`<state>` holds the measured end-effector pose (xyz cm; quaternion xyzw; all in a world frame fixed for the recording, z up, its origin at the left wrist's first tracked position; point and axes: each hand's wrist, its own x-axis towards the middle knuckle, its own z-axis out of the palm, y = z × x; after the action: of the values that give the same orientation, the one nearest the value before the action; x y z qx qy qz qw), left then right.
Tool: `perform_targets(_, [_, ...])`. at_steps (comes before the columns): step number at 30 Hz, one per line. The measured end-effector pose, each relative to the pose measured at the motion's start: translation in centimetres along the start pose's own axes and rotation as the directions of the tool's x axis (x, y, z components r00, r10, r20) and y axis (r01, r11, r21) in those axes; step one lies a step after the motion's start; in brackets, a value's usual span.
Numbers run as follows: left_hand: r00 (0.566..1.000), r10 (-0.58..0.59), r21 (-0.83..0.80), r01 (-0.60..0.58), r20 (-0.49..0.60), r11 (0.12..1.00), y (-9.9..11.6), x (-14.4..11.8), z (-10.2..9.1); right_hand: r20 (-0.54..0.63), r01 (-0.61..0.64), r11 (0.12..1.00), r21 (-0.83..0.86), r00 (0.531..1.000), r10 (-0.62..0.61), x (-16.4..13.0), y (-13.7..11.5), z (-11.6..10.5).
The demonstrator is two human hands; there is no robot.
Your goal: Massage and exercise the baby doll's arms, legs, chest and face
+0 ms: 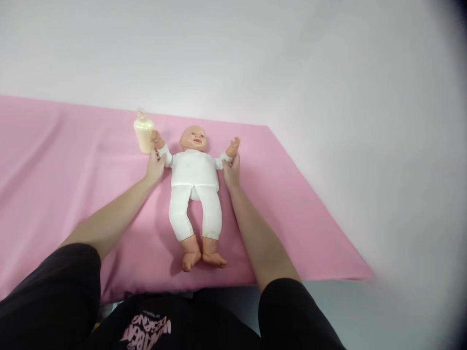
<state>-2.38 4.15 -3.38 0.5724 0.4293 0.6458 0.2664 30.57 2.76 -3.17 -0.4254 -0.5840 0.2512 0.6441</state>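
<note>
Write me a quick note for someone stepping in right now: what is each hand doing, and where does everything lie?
Left hand: closed on the doll's wrist by the white cuff, close to the bottle.
Right hand: closed on the doll's other wrist.
Doll: on its back on the pink sheet, dressed in white, arms spread and raised, feet toward the near edge.
Bottle: upright on the sheet, full of pale cream liquid, beside the doll's raised hand; whether they touch is unclear.
Done: doll laid flat, both arms held.
Left: the bottle is in neither hand.
</note>
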Motion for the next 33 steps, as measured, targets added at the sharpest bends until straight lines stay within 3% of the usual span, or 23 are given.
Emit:
perform_targets(3, [0.986, 0.131, 0.17, -0.147, 0.098, 0.974, 1.0, -0.5, 0.2, 0.028, 0.005, 0.998, -0.061, 1.0, -0.004, -0.5, -0.8, 0.5])
perform_targets(6, [0.945, 0.231, 0.308, -0.297, 0.232, 0.904, 2.4, -1.0, 0.2, 0.115, 0.118, 0.98, -0.158, 0.988, -0.101, -0.9, -1.6, 0.7])
perform_targets(9, [0.904, 0.241, 0.385, -0.376, 0.354, 0.843, 3.5, -1.4, 0.1, 0.227, 0.264, 0.931, -0.254, 0.951, -0.208, -1.0, -2.3, 0.9])
perform_targets(12, [0.889, 0.203, 0.408, -0.379, 0.411, 0.831, 3.6, -1.6, 0.3, 0.293, 0.325, 0.9, -0.291, 0.926, -0.24, -1.0, -2.7, 1.0])
perform_targets(18, [0.915, 0.182, 0.291, -0.296, 0.361, 0.91, 3.1, -1.5, 0.7, 0.276, 0.254, 0.936, -0.245, 0.943, -0.184, -1.0, -3.3, 1.1])
perform_targets(26, [0.928, 0.174, 0.313, -0.281, 0.33, 0.907, 3.8, -1.5, 0.5, 0.228, 0.207, 0.958, -0.198, 0.96, -0.16, -1.0, -3.2, 1.1])
perform_targets(30, [0.957, 0.18, 0.214, -0.23, 0.229, 0.949, 3.6, -1.2, 0.5, 0.128, 0.099, 0.989, -0.108, 0.988, -0.085, -0.9, -2.5, 1.1])
perform_targets(33, [0.989, 0.105, 0.101, -0.116, 0.104, 0.988, 2.8, -1.0, 0.5, 0.053, -0.014, 1.0, -0.005, 0.999, 0.014, -0.7, -2.0, 1.0])
